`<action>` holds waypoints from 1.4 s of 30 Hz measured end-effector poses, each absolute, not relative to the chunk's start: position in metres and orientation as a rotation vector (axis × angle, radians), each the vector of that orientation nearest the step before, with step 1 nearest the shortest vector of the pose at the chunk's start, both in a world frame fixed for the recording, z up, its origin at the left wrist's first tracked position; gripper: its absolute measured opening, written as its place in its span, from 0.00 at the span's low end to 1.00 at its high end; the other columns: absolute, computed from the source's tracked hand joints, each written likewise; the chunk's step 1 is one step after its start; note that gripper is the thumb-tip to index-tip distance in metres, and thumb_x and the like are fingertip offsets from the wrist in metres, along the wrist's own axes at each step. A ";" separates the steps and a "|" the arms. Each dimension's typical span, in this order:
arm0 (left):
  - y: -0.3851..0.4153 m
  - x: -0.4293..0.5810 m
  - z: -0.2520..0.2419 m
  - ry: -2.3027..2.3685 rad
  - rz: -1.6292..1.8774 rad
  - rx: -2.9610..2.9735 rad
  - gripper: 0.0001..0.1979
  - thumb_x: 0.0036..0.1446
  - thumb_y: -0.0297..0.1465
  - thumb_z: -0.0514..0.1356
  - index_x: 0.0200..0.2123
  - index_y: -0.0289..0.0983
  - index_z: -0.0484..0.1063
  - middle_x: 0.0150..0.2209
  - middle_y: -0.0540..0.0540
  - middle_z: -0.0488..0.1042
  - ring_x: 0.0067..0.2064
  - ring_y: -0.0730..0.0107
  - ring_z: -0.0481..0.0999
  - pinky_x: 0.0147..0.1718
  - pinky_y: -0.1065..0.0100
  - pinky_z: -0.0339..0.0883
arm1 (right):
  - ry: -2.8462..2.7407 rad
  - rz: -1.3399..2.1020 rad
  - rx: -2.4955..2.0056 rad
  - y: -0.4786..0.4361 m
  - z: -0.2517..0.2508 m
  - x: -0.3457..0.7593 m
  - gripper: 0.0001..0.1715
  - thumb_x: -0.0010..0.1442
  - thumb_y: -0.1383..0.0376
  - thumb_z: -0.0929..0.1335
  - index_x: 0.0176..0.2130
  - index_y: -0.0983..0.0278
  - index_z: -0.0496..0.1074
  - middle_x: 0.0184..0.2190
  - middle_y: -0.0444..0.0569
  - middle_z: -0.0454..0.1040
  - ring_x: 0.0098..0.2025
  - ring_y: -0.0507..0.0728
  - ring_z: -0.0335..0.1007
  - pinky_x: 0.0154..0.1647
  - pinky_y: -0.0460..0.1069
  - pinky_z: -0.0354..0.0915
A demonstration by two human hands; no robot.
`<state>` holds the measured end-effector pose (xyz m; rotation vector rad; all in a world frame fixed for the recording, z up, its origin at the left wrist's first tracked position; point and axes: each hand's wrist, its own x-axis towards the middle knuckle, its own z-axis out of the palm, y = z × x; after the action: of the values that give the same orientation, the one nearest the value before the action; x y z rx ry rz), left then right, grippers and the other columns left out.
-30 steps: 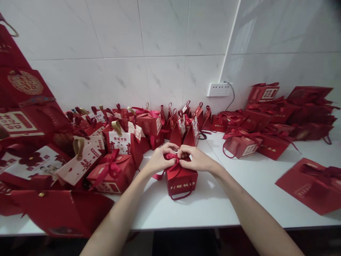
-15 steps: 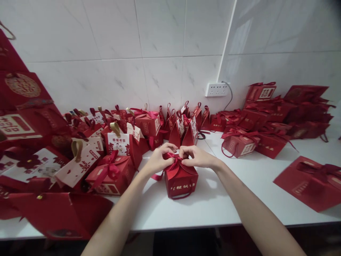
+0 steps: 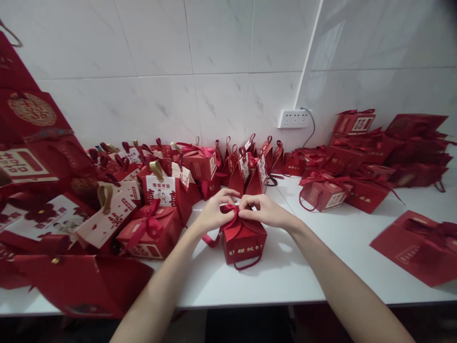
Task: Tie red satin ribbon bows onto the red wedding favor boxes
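A small red gift box [image 3: 244,244] with gold lettering stands upright on the white counter [image 3: 285,278] in front of me. A red ribbon [image 3: 231,214] crosses its folded top, and one tail hangs down on the left side. My left hand [image 3: 213,210] pinches the ribbon at the top left of the box. My right hand [image 3: 263,209] pinches it at the top right. The fingertips of both hands meet over the knot, with fingers curled.
Several finished red gift boxes [image 3: 150,228] with bows crowd the counter to the left and along the tiled wall. Flat red box blanks [image 3: 416,247] lie on the right, with stacks [image 3: 371,152] behind. A white socket strip [image 3: 293,118] hangs on the wall. A red paper bag [image 3: 85,286] lies at the front left.
Both hands stay at the ribbon on top of the box and shift only slightly; the box has turned a little and its lower ribbon loop hangs further forward.
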<state>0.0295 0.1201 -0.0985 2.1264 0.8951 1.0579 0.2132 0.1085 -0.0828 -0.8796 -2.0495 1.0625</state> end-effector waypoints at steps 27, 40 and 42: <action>0.123 0.029 -0.101 0.862 1.065 2.069 0.04 0.43 0.25 0.54 0.20 0.37 0.60 0.45 0.44 0.69 0.47 0.64 0.70 0.50 0.63 0.61 | -1.274 1.123 -0.918 0.110 -0.099 0.184 0.11 0.52 0.58 0.63 0.27 0.63 0.66 0.13 0.39 0.66 0.17 0.49 0.58 0.21 0.44 0.55; 0.122 0.029 -0.102 0.861 1.068 2.044 0.05 0.42 0.24 0.54 0.20 0.37 0.58 0.43 0.44 0.70 0.47 0.63 0.70 0.49 0.62 0.61 | -0.692 1.428 -0.600 0.109 -0.087 0.190 0.13 0.51 0.64 0.66 0.19 0.64 0.66 0.16 0.44 0.69 0.22 0.50 0.66 0.27 0.44 0.64; 0.123 0.027 -0.103 0.869 1.062 2.051 0.06 0.42 0.24 0.54 0.20 0.38 0.57 0.43 0.44 0.70 0.47 0.63 0.70 0.48 0.62 0.61 | -0.574 1.470 -0.476 0.108 -0.079 0.198 0.07 0.48 0.69 0.65 0.20 0.64 0.66 0.17 0.42 0.68 0.23 0.49 0.66 0.29 0.44 0.65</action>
<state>0.0273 0.1228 -0.1031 2.0509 0.8687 1.0621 0.1984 0.1077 -0.0790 -0.4764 -0.5741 1.4700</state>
